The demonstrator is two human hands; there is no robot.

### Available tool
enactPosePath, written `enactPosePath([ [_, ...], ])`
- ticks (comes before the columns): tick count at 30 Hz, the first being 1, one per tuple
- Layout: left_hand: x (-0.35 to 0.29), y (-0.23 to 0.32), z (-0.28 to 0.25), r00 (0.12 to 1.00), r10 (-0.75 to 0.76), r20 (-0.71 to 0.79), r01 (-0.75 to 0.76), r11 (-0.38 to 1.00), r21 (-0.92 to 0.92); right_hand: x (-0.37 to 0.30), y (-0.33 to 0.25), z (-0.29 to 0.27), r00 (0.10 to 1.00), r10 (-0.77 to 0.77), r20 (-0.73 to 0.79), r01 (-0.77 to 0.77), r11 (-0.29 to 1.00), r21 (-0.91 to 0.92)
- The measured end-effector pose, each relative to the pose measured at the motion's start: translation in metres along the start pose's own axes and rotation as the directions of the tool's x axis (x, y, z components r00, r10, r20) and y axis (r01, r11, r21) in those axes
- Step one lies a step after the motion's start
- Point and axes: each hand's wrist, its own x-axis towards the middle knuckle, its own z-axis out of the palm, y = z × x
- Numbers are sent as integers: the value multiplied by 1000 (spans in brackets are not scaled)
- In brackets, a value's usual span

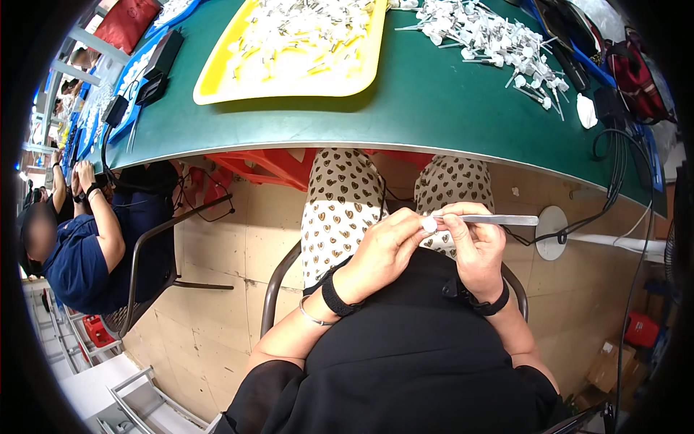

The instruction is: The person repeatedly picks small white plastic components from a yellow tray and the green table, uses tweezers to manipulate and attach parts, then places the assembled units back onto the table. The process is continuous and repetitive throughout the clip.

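Observation:
Both hands are held together over my lap, below the table edge. My left hand pinches a small white plastic part at its fingertips. My right hand grips metal tweezers that lie level, their tip end at the white part and the other end pointing right. Each wrist wears a black band, and the left also has a thin bangle. My knees, in heart-patterned trousers, show just beyond the hands.
A green table curves across the top, carrying a yellow tray of small white and yellow parts and a loose pile of white parts with metal pins. Another person in dark blue sits at left. Cables hang at right.

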Motion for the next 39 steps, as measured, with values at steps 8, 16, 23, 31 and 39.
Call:
enactPosePath([
  [8, 0, 2, 0, 1000, -18, 1, 18, 1000, -21, 0, 0, 0, 1000, -7, 7, 7, 1000, 0],
  [16, 1, 5, 0, 1000, -16, -14, 15, 999, -49, -1, -1, 0, 1000, 9, -2, -9, 999, 48],
  [23, 0, 4, 0, 1000, 21, -21, -21, 1000, -9, 0, 0, -3, 1000, 4, 29, -3, 999, -34],
  [31, -1, 2, 2, 995, 87, -45, -87, 996, 13, 9, -9, -10, 968, -152, 199, 197, 951, -236],
  [39, 2, 2, 1, 1000, 22, 1, -22, 996, -81, -3, -7, -3, 989, 147, 27, -150, 968, 200],
])
